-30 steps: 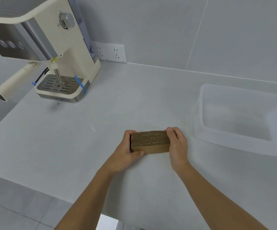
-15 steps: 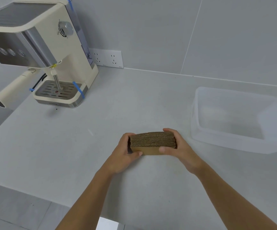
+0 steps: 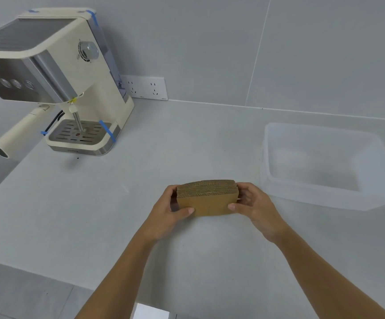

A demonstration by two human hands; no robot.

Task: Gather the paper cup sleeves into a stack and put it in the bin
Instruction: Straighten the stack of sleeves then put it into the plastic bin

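Note:
A stack of brown corrugated paper cup sleeves [image 3: 207, 199] is held between both hands just above the grey counter, its flat face tilted toward me. My left hand [image 3: 168, 215] grips the stack's left end, thumb on the front face. My right hand [image 3: 253, 206] grips the right end, thumb on the front lower corner. A clear plastic bin [image 3: 276, 187] stands on the counter to the right of the stack, a short gap from my right hand; I see nothing inside it.
A cream espresso machine [image 3: 71, 88] with a long handle sticking out stands at the back left. A wall socket strip [image 3: 145, 87] sits behind it. The counter's front edge [image 3: 37, 276] runs along the lower left, with floor below.
The stack has been lifted slightly and tilted so its front face shows more. My right hand shifted from the stack's end to gripping its right side with the thumb in front.

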